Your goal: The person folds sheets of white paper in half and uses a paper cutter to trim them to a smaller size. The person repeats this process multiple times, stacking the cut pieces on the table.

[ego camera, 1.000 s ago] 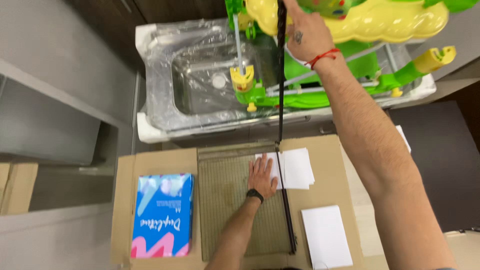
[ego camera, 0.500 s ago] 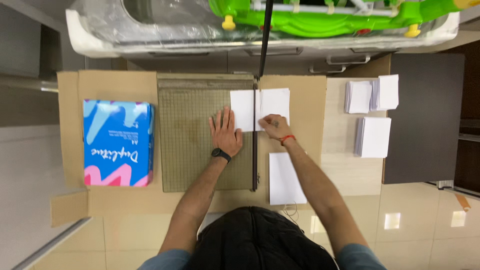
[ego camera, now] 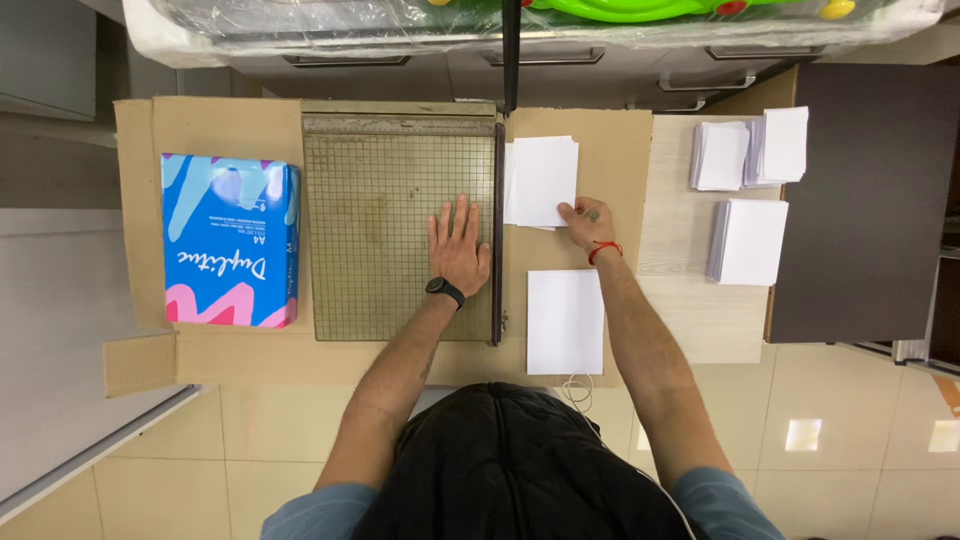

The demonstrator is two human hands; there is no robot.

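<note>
**Small white paper sheets beside the cutter, both hands down**

Small white cut paper sheets (ego camera: 542, 180) sit in a loose stack on the cardboard-covered surface (ego camera: 620, 150), just right of the flat olive-green gridded paper cutter board (ego camera: 390, 230). From the head camera: the right hand (ego camera: 588, 222), red thread at its wrist, has its fingers on the lower right corner of that stack, pinching or pressing — can't tell which. The left hand (ego camera: 458, 248), black watch on the wrist, lies flat and spread wide on the grid, close to the cutter's right edge, holding nothing. The dark cutter blade arm (ego camera: 511, 50) stands raised at the far end. A larger white sheet (ego camera: 565, 320) lies nearer the person, below the stack. Far left, a blue and pink wrapped ream of paper (ego camera: 230, 240) rests on the cardboard. Off to the right, three piles of small white cut cards (ego camera: 750, 190) wait on the pale wood.
</note>
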